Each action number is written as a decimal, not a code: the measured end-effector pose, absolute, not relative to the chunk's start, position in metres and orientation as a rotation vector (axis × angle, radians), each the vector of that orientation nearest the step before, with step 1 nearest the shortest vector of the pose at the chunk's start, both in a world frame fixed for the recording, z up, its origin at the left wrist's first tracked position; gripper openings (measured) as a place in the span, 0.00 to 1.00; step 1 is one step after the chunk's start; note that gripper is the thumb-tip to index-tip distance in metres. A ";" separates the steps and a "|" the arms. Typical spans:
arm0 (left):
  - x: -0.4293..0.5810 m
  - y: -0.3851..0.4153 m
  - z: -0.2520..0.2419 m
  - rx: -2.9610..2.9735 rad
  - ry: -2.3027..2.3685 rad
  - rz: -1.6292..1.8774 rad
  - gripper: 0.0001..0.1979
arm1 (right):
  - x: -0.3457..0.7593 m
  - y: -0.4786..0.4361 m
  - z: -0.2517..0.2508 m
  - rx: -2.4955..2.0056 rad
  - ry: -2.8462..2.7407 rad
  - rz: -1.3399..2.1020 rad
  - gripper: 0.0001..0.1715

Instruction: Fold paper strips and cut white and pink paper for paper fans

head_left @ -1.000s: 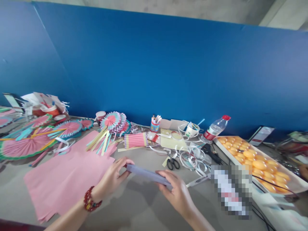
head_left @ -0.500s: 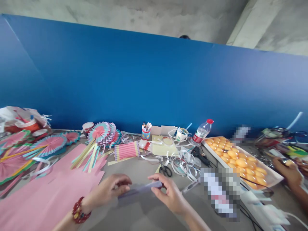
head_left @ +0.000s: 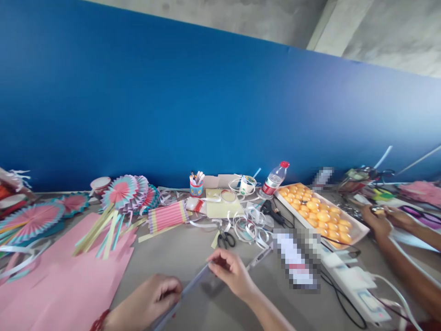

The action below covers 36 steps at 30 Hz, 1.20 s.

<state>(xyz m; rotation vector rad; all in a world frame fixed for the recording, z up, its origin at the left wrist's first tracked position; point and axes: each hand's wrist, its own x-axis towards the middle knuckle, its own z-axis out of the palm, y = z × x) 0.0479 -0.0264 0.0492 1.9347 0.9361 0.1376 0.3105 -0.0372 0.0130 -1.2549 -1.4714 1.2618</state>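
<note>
A narrow pale lilac strip (head_left: 195, 281), apparently folded paper, runs diagonally between my hands above the grey table. My right hand (head_left: 232, 275) pinches its upper end between thumb and fingers. Lower down, my left hand (head_left: 151, 299) has its fingers curled and its thumb pressed on the strip, which continues below toward the bottom edge. Black-handled scissors (head_left: 225, 239) lie just beyond my right hand. A silvery pen-like tool (head_left: 259, 258) rests to the right of it. Pink paper sheets (head_left: 82, 280) spread out left of my left hand.
Pleated paper rosettes (head_left: 120, 192) and a pink pleated sheet (head_left: 168, 217) lie behind. Farther right are ribbon coils (head_left: 246, 228), a glue gun (head_left: 272, 212), a bottle (head_left: 274, 180), a box of orange balls (head_left: 322, 215) and a power strip (head_left: 365, 299). Another person's hands (head_left: 381, 223) work at far right.
My view has turned to the right. The strip has gone from nearly level to steeply slanted, with my left hand lower and closed on it. The other person's second hand has come into view.
</note>
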 end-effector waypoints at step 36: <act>0.048 -0.008 0.033 2.640 1.273 0.326 0.11 | 0.457 -0.050 0.027 -1.558 -2.581 0.032 0.12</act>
